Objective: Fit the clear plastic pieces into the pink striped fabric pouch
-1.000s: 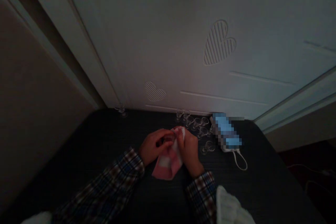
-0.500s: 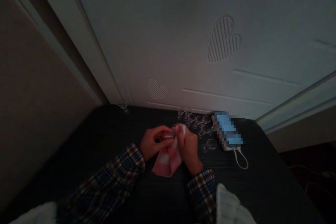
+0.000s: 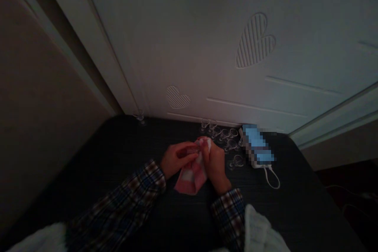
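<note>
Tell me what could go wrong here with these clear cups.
The clear piece in the left hand could slip against the pink-and-white cloth. The right hand might bump the cluster of clear cups just beyond it; they sit close together, so one knock could topple several. In this dim light, those cups may also be easy to miss against the dark table.

left hand [image 3: 175, 160], right hand [image 3: 216, 162] close together, fingers [image 3: 186, 144] bent; forearms [image 3: 130, 195] angled inward.

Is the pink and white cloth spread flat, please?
No: the cloth is bunched up in the right hand, its lower part creased.
</note>
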Motion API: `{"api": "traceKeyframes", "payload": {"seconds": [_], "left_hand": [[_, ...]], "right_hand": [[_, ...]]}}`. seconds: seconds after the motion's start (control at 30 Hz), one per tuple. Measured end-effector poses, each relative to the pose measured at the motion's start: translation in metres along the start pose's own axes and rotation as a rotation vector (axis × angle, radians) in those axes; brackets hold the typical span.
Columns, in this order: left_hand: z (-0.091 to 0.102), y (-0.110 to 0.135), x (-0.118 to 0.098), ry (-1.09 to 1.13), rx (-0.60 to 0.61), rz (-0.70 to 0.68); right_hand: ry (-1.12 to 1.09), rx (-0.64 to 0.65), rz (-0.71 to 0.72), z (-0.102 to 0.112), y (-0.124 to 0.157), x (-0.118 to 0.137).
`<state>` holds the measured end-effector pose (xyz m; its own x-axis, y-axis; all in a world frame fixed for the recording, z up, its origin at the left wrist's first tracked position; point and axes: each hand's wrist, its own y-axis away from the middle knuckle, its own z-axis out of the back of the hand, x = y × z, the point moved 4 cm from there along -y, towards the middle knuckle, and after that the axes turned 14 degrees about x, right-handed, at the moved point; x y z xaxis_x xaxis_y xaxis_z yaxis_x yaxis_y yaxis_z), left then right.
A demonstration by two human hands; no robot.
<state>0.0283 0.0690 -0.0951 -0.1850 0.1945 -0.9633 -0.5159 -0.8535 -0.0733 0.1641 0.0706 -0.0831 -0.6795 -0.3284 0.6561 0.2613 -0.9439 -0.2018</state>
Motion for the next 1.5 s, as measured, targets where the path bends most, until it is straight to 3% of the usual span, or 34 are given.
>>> {"api": "traceKeyframes", "payload": {"seconds": [0.13, 0.23, 0.37, 0.5, 0.6, 0.87, 1.13, 1.23, 1.5], "left_hand": [[-0.001, 0.005, -0.010, -0.456, -0.121, -0.152], [-0.001, 0.007, -0.016, -0.562, -0.128, -0.196], [0.003, 0.005, -0.012, -0.401, -0.073, -0.049], [-0.003, 0.002, 0.000, 0.070, 0.136, 0.151], [-0.007, -0.001, 0.003, 0.288, 0.184, 0.156], [0.006, -0.001, -0.004, 0.311, -0.056, 0.022], [0.017, 0.001, -0.006, 0.343, -0.200, -0.055], [0.019, 0.001, -0.004, 0.343, -0.212, -0.068], [0.012, 0.002, -0.007, 0.218, -0.106, -0.029]], "right_hand": [[-0.138, 0.033, -0.027, -0.004, -0.004, -0.005], [-0.175, 0.041, -0.027, -0.006, -0.003, -0.005], [-0.095, 0.020, -0.042, -0.005, -0.001, -0.001], [0.023, 0.016, -0.010, 0.001, 0.003, 0.004], [0.009, 0.004, 0.012, 0.006, 0.005, 0.006], [-0.251, -0.082, 0.059, 0.002, 0.003, -0.001], [-0.038, -0.010, 0.115, 0.002, 0.002, 0.004], [-0.003, -0.034, 0.141, 0.003, 0.002, 0.007], [-0.148, -0.076, 0.098, 0.005, 0.001, 0.002]]}}
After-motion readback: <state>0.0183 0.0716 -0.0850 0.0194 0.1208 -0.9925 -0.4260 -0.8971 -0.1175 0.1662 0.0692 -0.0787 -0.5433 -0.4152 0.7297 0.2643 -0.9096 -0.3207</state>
